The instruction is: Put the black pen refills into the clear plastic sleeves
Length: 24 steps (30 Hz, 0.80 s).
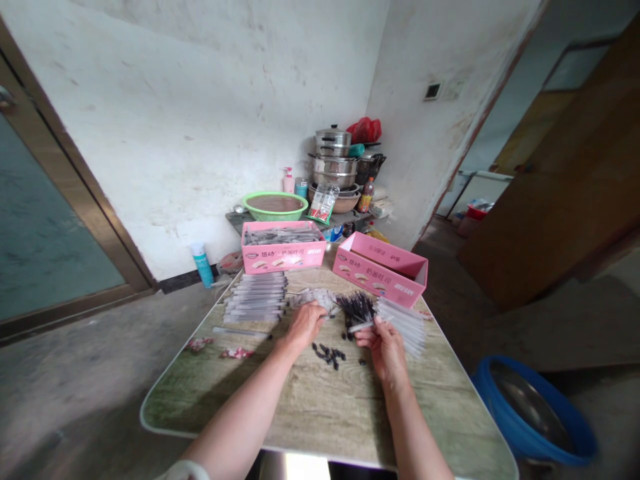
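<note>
My left hand (304,328) reaches into a pile of small whitish translucent pieces (315,297), its fingers pinched together; what they hold is hidden. In my right hand (386,349) a translucent pen barrel (361,327) lies between thumb and fingers, pointing left. Right behind it is a bunch of thin dark pen refills (354,307). To its right, clear pen barrels (407,327) lie side by side. Small black plugs (330,355) are scattered between my hands. A stack of frosted barrels (255,298) lies at the left, with a single pen (241,332) in front of it.
At the table's (345,413) back edge stand a pink box (284,259) full of pens and a second pink box (380,272). Behind are a green basin (275,208) and stacked pots (334,160). A blue tub (535,407) stands on the floor at right.
</note>
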### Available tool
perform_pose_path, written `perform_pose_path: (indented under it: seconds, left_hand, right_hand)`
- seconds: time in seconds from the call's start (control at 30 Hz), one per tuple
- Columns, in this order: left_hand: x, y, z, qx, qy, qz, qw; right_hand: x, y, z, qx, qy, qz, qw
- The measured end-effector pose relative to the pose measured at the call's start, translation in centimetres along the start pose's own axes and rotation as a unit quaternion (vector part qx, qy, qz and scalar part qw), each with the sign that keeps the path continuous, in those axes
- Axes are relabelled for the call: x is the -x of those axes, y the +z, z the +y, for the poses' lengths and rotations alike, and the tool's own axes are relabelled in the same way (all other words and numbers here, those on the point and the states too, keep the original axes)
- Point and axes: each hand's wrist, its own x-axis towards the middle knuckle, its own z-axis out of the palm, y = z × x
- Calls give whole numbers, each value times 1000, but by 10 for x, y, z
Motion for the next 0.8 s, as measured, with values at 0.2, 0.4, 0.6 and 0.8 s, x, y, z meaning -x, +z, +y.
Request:
perform_pose_path:
  seconds: [0.2, 0.4, 0.6, 0.8]
  left_hand:
    - [0, 5, 1, -41, 27, 8, 999]
    - [-3, 4, 12, 177, -53, -16, 983]
    - [-2, 4, 13, 455, -141, -12, 879]
    - [-3, 1, 16, 472, -144, 14, 870]
  right_hand:
    - [4, 5, -2, 31, 16, -43, 998]
    - [9, 8, -3, 53, 26, -90, 994]
    - [11, 12, 6, 168, 6, -148, 975]
    - [12, 12, 13, 256, -3, -182, 949]
